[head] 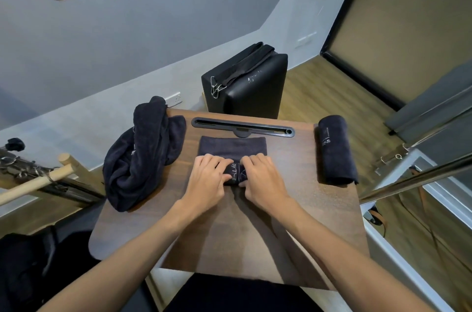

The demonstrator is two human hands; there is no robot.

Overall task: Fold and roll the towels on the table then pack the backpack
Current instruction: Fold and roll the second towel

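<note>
A dark folded towel (232, 146) lies in the middle of the wooden table (288, 209), its near end rolled up with white lettering showing. My left hand (208, 179) and my right hand (260, 179) both press down on that roll, fingers curled over it. A finished rolled towel (335, 149) rests at the table's right edge. A heap of loose dark towels (143, 156) covers the table's left side and hangs over its edge.
A black slot (242, 128) runs across the table's far side. Behind the table stands a black padded box (247, 84) with straps and clips on top. Dark fabric, perhaps a bag (23, 268), sits low at the left. Metal rails (413, 176) run along the right.
</note>
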